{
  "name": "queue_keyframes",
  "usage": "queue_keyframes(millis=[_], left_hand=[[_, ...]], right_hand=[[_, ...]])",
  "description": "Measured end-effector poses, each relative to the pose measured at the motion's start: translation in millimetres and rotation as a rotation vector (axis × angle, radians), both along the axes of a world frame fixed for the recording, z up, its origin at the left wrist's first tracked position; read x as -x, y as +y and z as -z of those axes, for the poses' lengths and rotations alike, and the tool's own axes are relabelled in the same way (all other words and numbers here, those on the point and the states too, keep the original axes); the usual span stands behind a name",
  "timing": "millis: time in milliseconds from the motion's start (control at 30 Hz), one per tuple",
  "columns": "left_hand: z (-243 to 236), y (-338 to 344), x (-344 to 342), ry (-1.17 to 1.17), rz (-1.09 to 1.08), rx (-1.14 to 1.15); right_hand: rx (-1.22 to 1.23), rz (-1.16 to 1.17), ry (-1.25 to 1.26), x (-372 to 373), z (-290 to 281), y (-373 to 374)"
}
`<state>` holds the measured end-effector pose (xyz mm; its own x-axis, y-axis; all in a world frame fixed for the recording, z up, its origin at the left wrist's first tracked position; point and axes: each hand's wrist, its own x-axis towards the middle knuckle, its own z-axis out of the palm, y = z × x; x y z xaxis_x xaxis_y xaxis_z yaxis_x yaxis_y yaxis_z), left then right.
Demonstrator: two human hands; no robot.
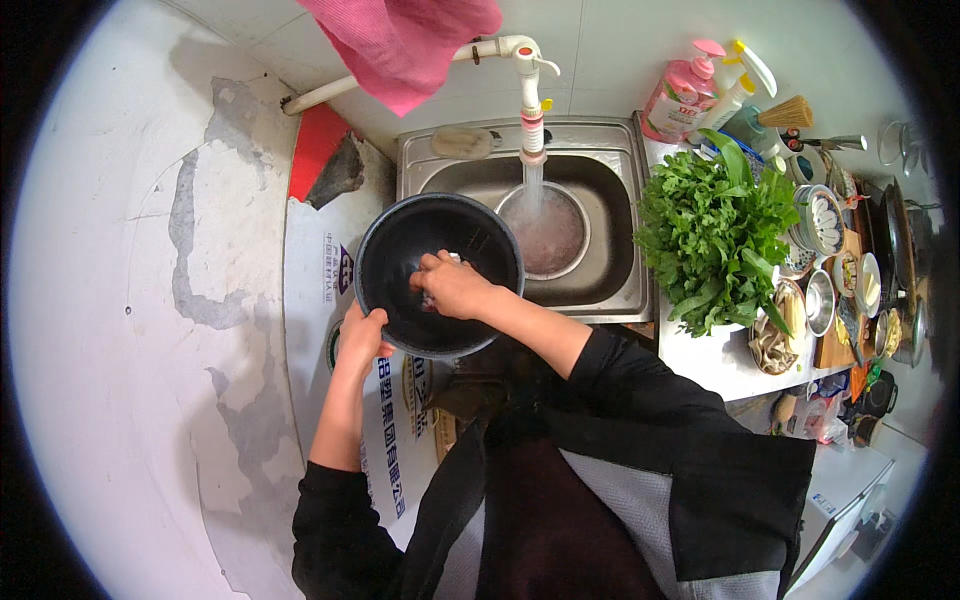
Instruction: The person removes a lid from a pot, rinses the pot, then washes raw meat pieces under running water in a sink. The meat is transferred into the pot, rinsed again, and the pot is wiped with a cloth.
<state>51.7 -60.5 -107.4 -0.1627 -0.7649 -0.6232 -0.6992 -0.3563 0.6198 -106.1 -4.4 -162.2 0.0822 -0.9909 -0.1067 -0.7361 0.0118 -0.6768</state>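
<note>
The deep, round, black bowl (428,228) was positioned over the near left corner of the stainless-steel sink (608,220), clear of the water stream. Whether the sink edge bore any of its weight could not be determined.

The bare left hand (360,338) was clamped on the bowl's near left rim, presumably to steady it against the motion of the other hand. The bare right hand (455,288) was inside the bowl, fingers bent and bunched near a small pale item (455,257); whether they had closed on it could not be determined (the knuckles blocked the view).

The white plastic tap (528,60) discharged into a round, pale-rimmed basin (587,245) holding reddish liquid, apparently placed directly under the outlet to catch the flow. The heap of leafy greens (712,235) lay on the white countertop (690,352) at right, probably to stay within reach but out of the splash.
</note>
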Motion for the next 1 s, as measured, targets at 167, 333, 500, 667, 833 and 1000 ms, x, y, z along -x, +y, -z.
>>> queue_keyframes(millis=[167, 333, 500, 667, 833, 1000], left_hand=[[4.2, 5.1, -7.5, 0.023, -0.053, 0.057], [-1.0, 7.5, -19.3, -0.017, -0.112, 0.040], [-11.0, 12.5, -33.8, 0.027, -0.188, -0.006], [-17.0, 21.0, -39.0, 0.028, -0.258, 0.041], [-20.9, 24.9, -39.6, 0.028, -0.291, 0.029], [-22.5, 26.4, -41.4, 0.056, -0.291, 0.031]], right_hand=[[0.591, 0.414, -0.312, 53.3, 26.6, 14.6], [-0.262, 0.802, 0.048, 136.5, 118.4, 20.6], [-0.528, 0.644, 0.248, 128.8, 217.9, 6.1], [-0.454, 0.596, 0.304, 111.7, 288.1, -16.9], [-0.302, 0.571, 0.219, 109.8, 290.6, -6.2], [-0.341, 0.738, 0.076, 121.3, 255.8, -3.8]])
